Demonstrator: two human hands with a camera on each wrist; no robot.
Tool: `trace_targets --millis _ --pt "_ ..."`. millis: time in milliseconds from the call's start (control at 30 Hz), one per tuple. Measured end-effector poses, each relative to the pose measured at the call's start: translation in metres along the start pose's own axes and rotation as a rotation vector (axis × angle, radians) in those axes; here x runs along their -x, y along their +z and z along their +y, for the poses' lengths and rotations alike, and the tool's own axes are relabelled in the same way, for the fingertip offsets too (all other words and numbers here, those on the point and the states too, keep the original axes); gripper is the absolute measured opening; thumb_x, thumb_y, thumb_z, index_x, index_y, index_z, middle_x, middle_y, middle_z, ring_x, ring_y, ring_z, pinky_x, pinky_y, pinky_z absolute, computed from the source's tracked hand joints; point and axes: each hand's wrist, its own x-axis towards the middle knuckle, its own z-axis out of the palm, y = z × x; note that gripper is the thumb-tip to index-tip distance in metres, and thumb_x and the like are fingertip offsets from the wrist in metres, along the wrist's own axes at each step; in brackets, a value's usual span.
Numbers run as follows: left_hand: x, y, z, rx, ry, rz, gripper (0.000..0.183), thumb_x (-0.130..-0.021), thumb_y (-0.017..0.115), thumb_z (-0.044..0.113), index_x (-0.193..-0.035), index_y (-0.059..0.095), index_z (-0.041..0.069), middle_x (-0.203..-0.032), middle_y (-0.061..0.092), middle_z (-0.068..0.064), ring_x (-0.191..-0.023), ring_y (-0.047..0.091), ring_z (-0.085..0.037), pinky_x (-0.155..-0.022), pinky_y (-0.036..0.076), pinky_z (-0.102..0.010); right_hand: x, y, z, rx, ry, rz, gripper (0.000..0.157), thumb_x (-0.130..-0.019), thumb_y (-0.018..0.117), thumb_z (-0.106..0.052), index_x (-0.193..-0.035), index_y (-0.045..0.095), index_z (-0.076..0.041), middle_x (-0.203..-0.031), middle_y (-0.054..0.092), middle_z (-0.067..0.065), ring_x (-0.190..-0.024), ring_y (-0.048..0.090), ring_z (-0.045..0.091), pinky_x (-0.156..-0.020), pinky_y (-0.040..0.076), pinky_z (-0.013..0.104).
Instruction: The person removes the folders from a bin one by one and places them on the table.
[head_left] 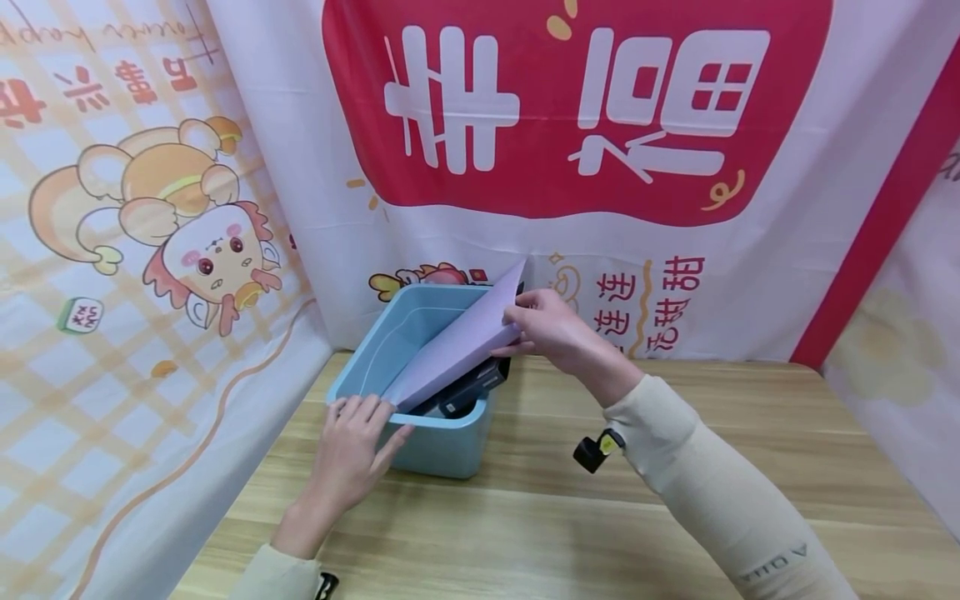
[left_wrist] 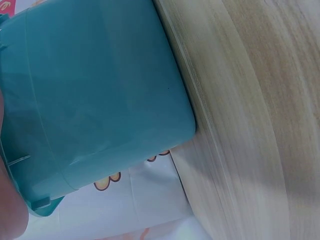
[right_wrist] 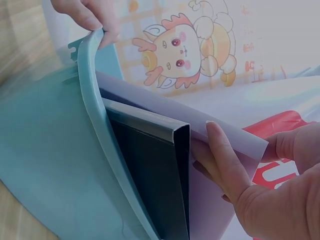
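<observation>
A light blue plastic bin (head_left: 442,450) stands on the table near the back wall. My left hand (head_left: 347,454) grips its near rim, fingers over the edge and thumb on the outside. Leaning up out of the bin is a light purple folder (head_left: 461,346), whose upper right end my right hand (head_left: 558,333) holds between thumb and fingers. Beside it, also in the bin, a black file case (right_wrist: 150,165) with a grey edge pokes above the rim; the right fingers are close to its top corner. The lower parts of both are hidden inside the bin.
The wooden table (head_left: 585,533) extends to the right and in front of the bin. Printed cloth (head_left: 570,183) hangs behind, and another printed cloth (head_left: 112,400) runs along the left. A small black device (head_left: 591,454) is strapped at the right wrist.
</observation>
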Motion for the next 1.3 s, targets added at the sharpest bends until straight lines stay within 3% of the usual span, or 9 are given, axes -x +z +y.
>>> trace_targets --millis 733,1300 --pt "0.003 0.004 0.001 0.01 -0.003 0.014 0.031 -0.091 0.053 0.048 -0.097 0.059 0.018 -0.088 0.05 0.004 -0.085 0.049 -0.019 -0.089 0.032 -0.047 0.017 -0.012 -0.001 -0.038 -0.008 0.006 0.055 -0.091 0.048 -0.003 -0.142 0.028 0.002 -0.132 0.039 0.02 -0.112 0.054 0.033 -0.081 0.051 0.044" --pt "0.003 0.001 0.001 0.008 0.001 0.019 0.03 -0.091 0.053 0.048 -0.095 0.058 0.019 -0.086 0.049 0.005 -0.083 0.048 -0.019 -0.089 0.032 -0.047 0.031 -0.027 -0.005 -0.031 -0.041 0.005 0.052 -0.092 0.048 -0.005 -0.141 0.032 0.0 -0.132 0.043 0.017 -0.111 0.056 0.033 -0.085 0.049 0.047"
